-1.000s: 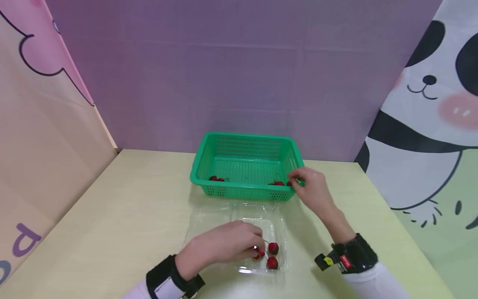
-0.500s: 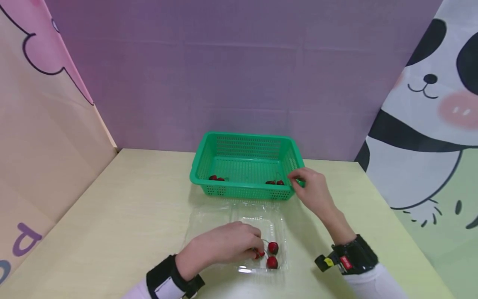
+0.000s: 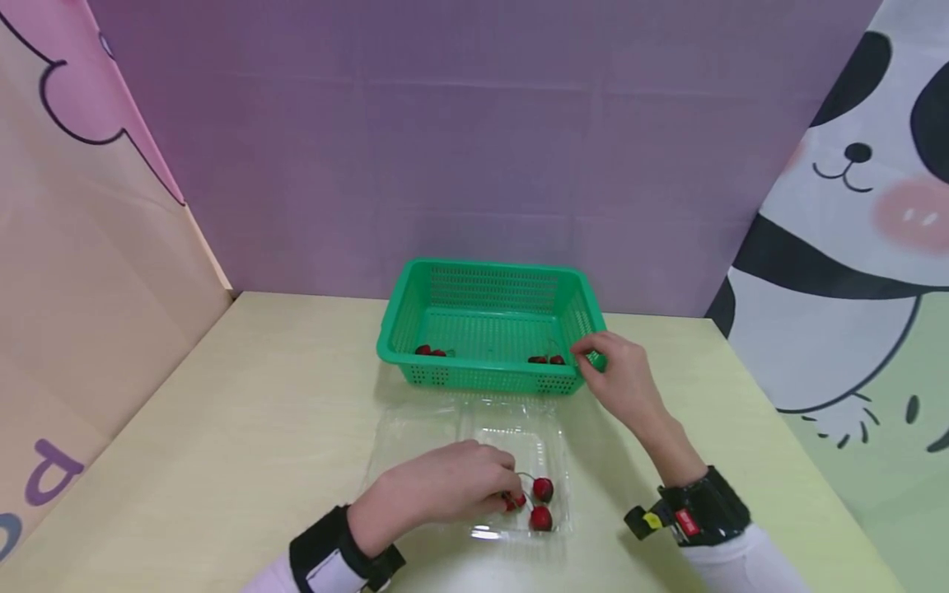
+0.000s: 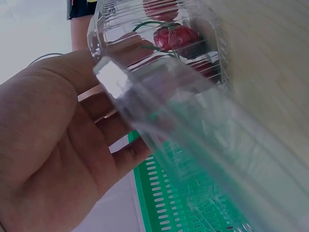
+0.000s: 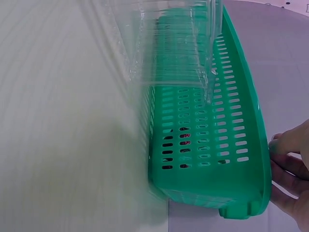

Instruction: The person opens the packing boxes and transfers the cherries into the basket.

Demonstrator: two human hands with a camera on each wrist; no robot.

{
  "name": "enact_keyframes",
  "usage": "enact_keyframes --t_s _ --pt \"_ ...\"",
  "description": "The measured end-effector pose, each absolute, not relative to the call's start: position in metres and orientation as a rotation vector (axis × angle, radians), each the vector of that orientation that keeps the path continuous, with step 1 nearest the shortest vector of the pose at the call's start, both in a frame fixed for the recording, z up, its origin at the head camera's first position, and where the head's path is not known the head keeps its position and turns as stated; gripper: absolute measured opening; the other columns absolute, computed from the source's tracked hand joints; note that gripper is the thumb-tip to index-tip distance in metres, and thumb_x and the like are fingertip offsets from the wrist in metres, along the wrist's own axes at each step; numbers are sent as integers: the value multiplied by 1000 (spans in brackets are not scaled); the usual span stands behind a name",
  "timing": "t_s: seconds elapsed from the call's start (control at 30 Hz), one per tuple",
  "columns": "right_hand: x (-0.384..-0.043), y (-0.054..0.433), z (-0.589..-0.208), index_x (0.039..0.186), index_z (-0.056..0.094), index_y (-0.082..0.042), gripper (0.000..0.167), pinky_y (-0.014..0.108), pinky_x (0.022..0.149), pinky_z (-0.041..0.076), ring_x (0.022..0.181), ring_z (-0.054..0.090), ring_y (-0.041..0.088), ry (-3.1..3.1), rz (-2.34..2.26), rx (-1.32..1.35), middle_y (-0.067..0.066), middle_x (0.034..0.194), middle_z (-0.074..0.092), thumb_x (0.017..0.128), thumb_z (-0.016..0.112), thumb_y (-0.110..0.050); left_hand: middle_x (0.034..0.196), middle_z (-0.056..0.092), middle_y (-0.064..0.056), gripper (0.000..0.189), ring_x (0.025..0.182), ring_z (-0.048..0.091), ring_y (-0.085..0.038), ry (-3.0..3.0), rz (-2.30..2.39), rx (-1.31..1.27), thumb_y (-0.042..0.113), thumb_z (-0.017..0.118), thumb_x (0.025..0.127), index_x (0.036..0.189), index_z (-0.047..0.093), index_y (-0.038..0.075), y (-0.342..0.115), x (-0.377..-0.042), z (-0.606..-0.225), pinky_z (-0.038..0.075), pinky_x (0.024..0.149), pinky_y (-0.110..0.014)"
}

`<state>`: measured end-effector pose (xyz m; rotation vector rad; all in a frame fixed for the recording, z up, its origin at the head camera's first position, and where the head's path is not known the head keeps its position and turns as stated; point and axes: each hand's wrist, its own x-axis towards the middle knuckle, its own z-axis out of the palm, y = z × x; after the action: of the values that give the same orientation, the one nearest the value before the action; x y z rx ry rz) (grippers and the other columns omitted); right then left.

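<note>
My left hand (image 3: 452,484) reaches into a clear plastic box (image 3: 544,449), fingers curled around a red cherry (image 3: 511,501) that they partly hide. Two more cherries with stems, one of them a cherry (image 3: 541,518) near the front, lie just right of the fingertips. In the left wrist view the box wall blurs over my fingers beside a cherry (image 4: 176,38) with a green stem. My right hand (image 3: 619,366) hovers at the right rim of a green basket (image 3: 485,379), loosely bent, nothing visible between thumb and forefinger. Inside the basket, dark cherries (image 3: 547,360) rest near that hand.
More cherries (image 3: 432,351) sit at the basket's left side. The basket stands behind the box on a light wooden table (image 3: 259,428). A purple backdrop (image 3: 474,148) rises right behind it, with printed cloths at both sides.
By the right hand, a cherry that was at the fingertips a second ago has left them, and the cherries there lie further left. Both hands have hardly moved.
</note>
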<state>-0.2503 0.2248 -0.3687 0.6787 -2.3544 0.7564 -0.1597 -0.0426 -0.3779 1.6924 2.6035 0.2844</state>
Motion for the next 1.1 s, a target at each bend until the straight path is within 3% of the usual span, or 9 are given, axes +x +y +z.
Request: enact_keyframes --t_s 0.23,0.6,0.87,1.1 --pt "-250 225 -370 91 75 0 18 47 75 57 84 71 28 -2343 754 691 10 90 73 81 75 15 81 59 16 6 72 52 6 2600 267 1709 17 76 94 95 78 22 -42 -159 -379 43 67 -10" --pt "-248 225 -370 91 75 1 15 48 75 58 84 70 29 -2354 744 699 11 90 73 82 75 13 77 55 17 5 68 47 5 2612 258 1726 20 78 94 91 78 24 -40 -160 -383 39 61 -12" --pt "-247 225 -372 92 75 1 16 47 75 58 85 70 29 -2368 759 695 11 91 73 83 73 14 71 46 16 17 63 42 3 2610 330 1773 18 76 95 81 67 22 -38 -161 -385 36 58 -12" --pt "-246 225 -374 91 75 0 18 46 74 58 84 70 27 -2358 763 696 10 90 73 81 74 15 73 50 18 18 62 42 7 2606 416 1738 14 73 95 80 65 21 -38 -158 -384 37 59 -9"
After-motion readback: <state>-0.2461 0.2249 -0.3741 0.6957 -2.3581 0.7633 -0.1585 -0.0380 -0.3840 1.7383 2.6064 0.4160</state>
